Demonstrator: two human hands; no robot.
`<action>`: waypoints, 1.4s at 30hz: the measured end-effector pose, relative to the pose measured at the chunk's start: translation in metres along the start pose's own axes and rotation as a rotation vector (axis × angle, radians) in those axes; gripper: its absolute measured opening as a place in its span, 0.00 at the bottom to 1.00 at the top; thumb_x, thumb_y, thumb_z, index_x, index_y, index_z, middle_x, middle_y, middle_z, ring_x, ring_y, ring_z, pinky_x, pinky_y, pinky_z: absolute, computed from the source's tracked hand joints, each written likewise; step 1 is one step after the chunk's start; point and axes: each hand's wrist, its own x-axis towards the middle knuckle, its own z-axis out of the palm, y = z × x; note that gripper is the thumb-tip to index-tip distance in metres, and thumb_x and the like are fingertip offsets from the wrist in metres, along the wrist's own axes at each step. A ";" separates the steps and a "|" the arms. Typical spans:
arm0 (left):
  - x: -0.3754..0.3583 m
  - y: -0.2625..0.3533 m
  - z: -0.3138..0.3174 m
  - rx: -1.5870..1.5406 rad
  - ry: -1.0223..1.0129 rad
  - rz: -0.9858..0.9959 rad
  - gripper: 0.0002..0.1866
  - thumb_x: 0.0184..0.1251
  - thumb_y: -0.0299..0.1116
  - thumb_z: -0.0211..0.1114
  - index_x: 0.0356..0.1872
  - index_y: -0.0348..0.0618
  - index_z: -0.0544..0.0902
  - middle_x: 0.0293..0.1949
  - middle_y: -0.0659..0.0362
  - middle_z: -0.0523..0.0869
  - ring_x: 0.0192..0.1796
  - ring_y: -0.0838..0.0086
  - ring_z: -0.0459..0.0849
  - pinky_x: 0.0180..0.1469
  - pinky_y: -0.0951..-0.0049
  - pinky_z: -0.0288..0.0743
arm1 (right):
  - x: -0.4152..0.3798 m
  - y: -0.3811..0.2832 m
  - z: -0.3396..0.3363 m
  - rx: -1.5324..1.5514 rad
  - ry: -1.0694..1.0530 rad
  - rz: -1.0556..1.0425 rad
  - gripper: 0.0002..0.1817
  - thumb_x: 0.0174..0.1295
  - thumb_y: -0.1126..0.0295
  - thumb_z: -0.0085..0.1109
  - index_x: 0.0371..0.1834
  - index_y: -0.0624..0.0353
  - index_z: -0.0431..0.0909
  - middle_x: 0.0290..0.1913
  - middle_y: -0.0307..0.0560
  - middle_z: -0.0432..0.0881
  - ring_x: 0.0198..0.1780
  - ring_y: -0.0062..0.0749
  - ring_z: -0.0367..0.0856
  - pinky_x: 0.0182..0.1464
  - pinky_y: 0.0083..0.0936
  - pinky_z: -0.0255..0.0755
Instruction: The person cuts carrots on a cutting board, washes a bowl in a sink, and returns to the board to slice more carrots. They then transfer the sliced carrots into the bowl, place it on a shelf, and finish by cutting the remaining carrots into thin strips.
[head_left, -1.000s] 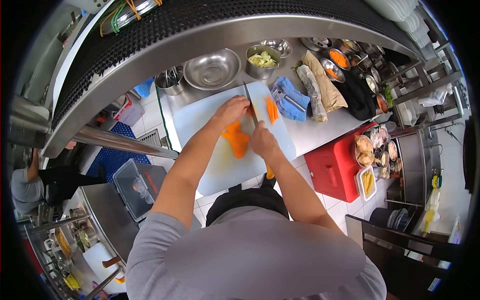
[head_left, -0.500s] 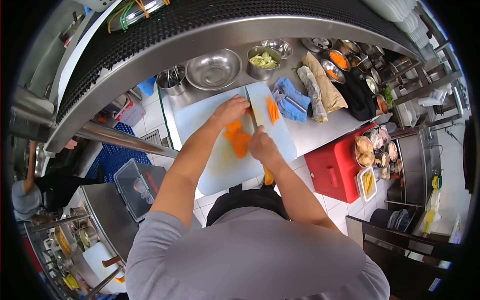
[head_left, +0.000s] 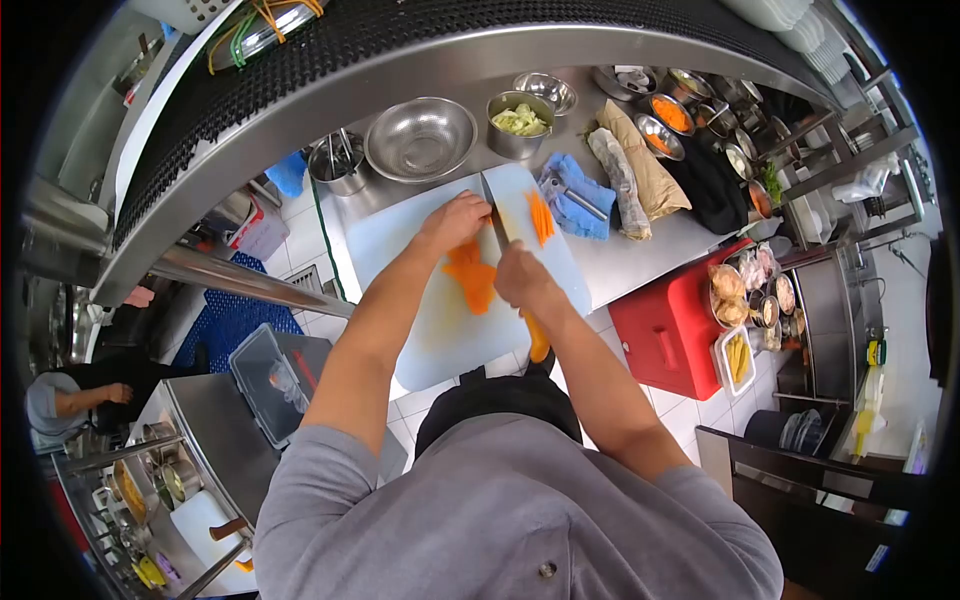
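Note:
My right hand [head_left: 525, 280] is wrapped round a kitchen knife [head_left: 500, 235] with a yellow handle. Its blade points away from me over a pale blue cutting board [head_left: 395, 270]. Against the blade's left side, my left hand [head_left: 458, 222] has its fingers curled down on a piece of carrot, mostly hidden beneath them. Flat orange carrot slices [head_left: 470, 280] lie below that hand. Right of the knife is a small pile of carrot strips [head_left: 541, 218].
Behind the board stand a steel colander [head_left: 420, 140], a pot of chopped greens [head_left: 520, 125] and a pot of utensils [head_left: 338, 160]. A blue cloth [head_left: 577, 200] and wrapped bundles [head_left: 640, 170] lie right. A red cooler [head_left: 660, 340] is lower right. Another person [head_left: 75, 400] is far left.
My right hand and the knife handle have shifted slightly toward the left hand. The view has moved a little. At far left, the other person's arm has come down.

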 end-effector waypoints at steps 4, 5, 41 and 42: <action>0.000 0.000 -0.002 -0.050 0.007 -0.013 0.06 0.60 0.25 0.65 0.38 0.40 0.83 0.38 0.55 0.85 0.49 0.58 0.81 0.53 0.61 0.78 | 0.022 0.026 0.027 -0.184 0.277 -0.194 0.18 0.66 0.74 0.45 0.54 0.78 0.62 0.38 0.73 0.85 0.41 0.61 0.88 0.44 0.41 0.84; 0.000 0.000 -0.002 -0.049 0.012 -0.011 0.06 0.59 0.25 0.65 0.38 0.40 0.84 0.38 0.55 0.85 0.49 0.58 0.81 0.53 0.61 0.78 | 0.024 0.026 0.024 -0.173 0.243 -0.187 0.18 0.67 0.73 0.45 0.53 0.78 0.62 0.37 0.73 0.85 0.39 0.60 0.88 0.42 0.40 0.84; 0.008 0.063 -0.009 -0.085 -0.120 -0.206 0.18 0.60 0.23 0.66 0.52 0.43 0.77 0.51 0.51 0.84 0.60 0.57 0.79 0.60 0.61 0.74 | -0.015 0.100 -0.006 -0.230 0.414 -0.215 0.15 0.70 0.68 0.44 0.52 0.69 0.71 0.36 0.74 0.84 0.40 0.66 0.86 0.44 0.53 0.81; 0.003 0.063 -0.011 -0.166 -0.195 -0.120 0.20 0.61 0.23 0.65 0.55 0.44 0.77 0.55 0.52 0.81 0.63 0.57 0.76 0.63 0.61 0.73 | -0.017 0.100 -0.007 -0.246 0.397 -0.205 0.15 0.69 0.69 0.44 0.52 0.69 0.70 0.36 0.73 0.84 0.40 0.66 0.86 0.44 0.52 0.81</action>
